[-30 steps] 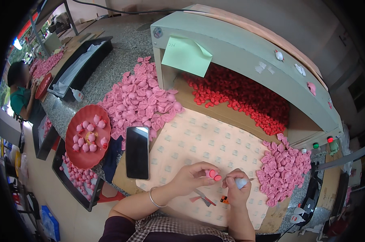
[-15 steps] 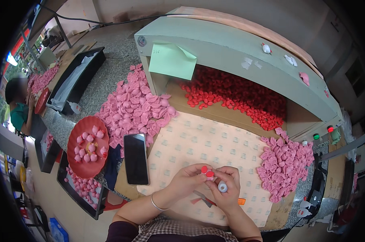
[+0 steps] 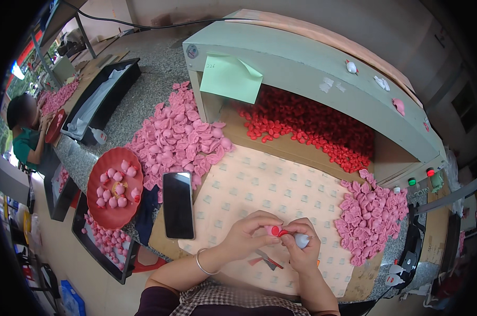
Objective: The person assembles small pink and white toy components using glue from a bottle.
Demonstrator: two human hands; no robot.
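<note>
Pink cap (image 3: 273,230) is pinched in the left hand (image 3: 247,236), with a small red piece (image 3: 282,232) seated at its end, just above the patterned mat (image 3: 259,184) at the near side of the worktop (image 3: 143,100). The left grip is clamped on the cap between thumb and fingers. The right hand (image 3: 303,247) is closed around a small white part (image 3: 301,240), its fingertips touching the red piece where the two hands meet.

Risks, as judged from this position:
- The red piece is small and held only at fingertip contact; a slip would probably drop it onto the mat, or off the near edge into the lap.
- A loose red-and-dark scrap (image 3: 265,259) lies on the mat directly under the hands and could be confused with a dropped piece.
- A sweep of the left forearm could nudge the phone (image 3: 178,205), which lies just beside the left wrist near the worktop edge.

Clearances: the mat ahead of the hands is open. A pink heap (image 3: 178,139) bounds it on the left, a second pink heap (image 3: 370,213) on the right, and the red pieces in the green housing (image 3: 312,63) behind. A red tray (image 3: 99,203) of caps sits left of the phone. Near edge is close below both wrists.
</note>
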